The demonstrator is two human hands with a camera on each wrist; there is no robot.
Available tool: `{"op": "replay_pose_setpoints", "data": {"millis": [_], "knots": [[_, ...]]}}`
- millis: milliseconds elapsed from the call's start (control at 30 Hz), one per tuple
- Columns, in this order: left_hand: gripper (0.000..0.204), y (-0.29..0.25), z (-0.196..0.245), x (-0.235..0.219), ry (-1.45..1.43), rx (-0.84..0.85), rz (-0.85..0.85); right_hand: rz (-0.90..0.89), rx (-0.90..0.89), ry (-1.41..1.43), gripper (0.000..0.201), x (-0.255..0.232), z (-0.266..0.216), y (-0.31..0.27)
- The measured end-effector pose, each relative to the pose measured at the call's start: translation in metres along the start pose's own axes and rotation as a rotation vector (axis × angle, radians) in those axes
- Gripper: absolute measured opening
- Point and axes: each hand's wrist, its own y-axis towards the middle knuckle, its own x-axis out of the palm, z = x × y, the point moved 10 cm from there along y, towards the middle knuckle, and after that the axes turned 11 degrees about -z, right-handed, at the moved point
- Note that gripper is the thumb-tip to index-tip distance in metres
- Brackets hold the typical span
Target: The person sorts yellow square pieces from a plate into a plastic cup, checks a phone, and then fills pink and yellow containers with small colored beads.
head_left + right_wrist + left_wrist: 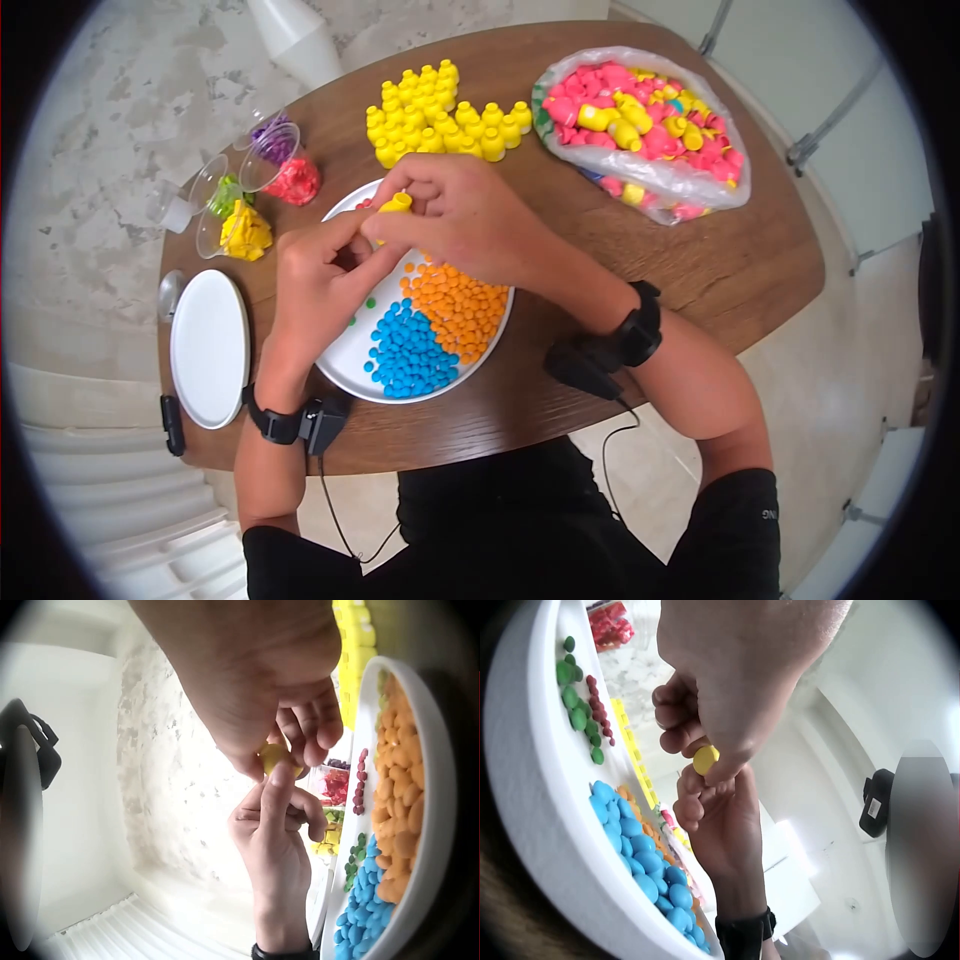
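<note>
Both hands meet over a round white plate (345,367) and hold a small yellow bottle (397,203) between them. My left hand (322,268) pinches it from the left with thumb and fingers; its thumb shows against the bottle in the right wrist view. From the other side my right hand (468,215) grips it, fingers curled round its far end. Much of the bottle is hidden by fingers. On the plate lie sorted candies: blue ones (410,355), orange ones (460,305), a few green ones (571,697) and a row of red ones (598,709).
Behind the plate stand rows of small yellow bottles (415,115). A clear bag (650,185) of pink and yellow pieces is at back right. Tipped plastic cups (270,150) spill coloured pieces at back left. An oval white plate (210,350) lies left, near a black object (172,425).
</note>
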Motion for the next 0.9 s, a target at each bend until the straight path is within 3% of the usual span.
{"op": "replay_pose_setpoints", "data": {"millis": [133,200,267,333,400,433,500,533,567,633,700,767,900], "knots": [[0.03,-0.001,-0.001,-0.004,0.07,-0.006,-0.041,-0.019,-0.026,-0.27,0.018,-0.006,-0.019,-0.003],[0.03,-0.004,-0.01,-0.009,0.052,0.004,-0.012,0.274,-0.057,-0.738,0.02,-0.049,-0.044,-0.013],[0.028,-0.01,-0.019,-0.019,0.057,-0.03,0.024,0.51,-0.068,-0.808,0.024,-0.106,-0.057,-0.026],[0.028,-0.013,-0.031,-0.03,0.045,-0.077,0.062,0.656,0.239,-0.914,0.036,-0.156,-0.066,-0.047],[0.025,-0.014,-0.039,-0.038,0.059,-0.116,0.104,0.757,0.413,-1.255,0.038,-0.202,-0.061,-0.067],[0.025,-0.014,-0.04,-0.039,0.049,-0.123,0.112,0.744,0.414,-1.265,0.038,-0.202,-0.062,-0.067],[0.023,-0.013,-0.032,-0.036,0.111,-0.07,0.093,0.845,0.672,-1.291,0.039,-0.211,-0.06,-0.083],[0.023,-0.013,-0.032,-0.034,0.103,-0.076,0.099,0.888,0.567,-1.354,0.035,-0.204,-0.064,-0.081],[0.023,-0.013,-0.029,-0.031,0.121,-0.056,0.086,0.878,0.566,-1.362,0.035,-0.197,-0.062,-0.075],[0.022,-0.013,-0.025,-0.029,0.139,-0.044,0.076,0.813,0.364,-1.325,0.031,-0.168,-0.062,-0.051],[0.022,-0.013,-0.022,-0.028,0.167,-0.037,0.054,0.763,0.338,-1.269,0.027,-0.139,-0.056,-0.037],[0.02,-0.014,-0.023,-0.028,0.16,-0.032,0.048,0.552,0.209,-1.172,0.026,-0.117,-0.034,-0.019],[0.02,-0.014,-0.021,-0.028,0.164,0.016,0.06,0.403,0.179,-1.16,0.026,-0.101,-0.009,-0.009]]}}
